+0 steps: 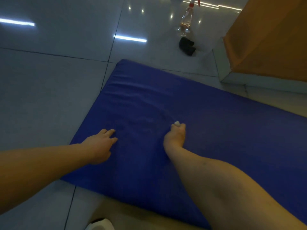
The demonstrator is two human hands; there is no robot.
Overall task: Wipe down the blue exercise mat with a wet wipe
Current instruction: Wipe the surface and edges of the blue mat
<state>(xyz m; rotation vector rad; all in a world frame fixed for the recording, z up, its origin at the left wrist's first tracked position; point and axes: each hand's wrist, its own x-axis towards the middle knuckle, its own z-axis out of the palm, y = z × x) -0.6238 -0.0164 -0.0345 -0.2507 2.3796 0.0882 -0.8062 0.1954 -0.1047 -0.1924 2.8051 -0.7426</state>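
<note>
The blue exercise mat (207, 123) lies flat on the tiled floor, running from the centre to the right edge of the view. My right hand (175, 136) is curled around a small white wet wipe (177, 123) and presses it onto the mat near its middle; only a tip of the wipe shows past my fingers. My left hand (101, 144) rests on the mat's left part with its fingers straight. The mat cover is wrinkled between and beyond my hands.
A clear spray bottle (186, 22) with a red-and-white top stands on the glossy floor beyond the mat, a black crumpled object (186, 46) beside it. An orange-brown block (269, 40) on a pale base sits at the right. A white object (99, 225) shows at the bottom edge.
</note>
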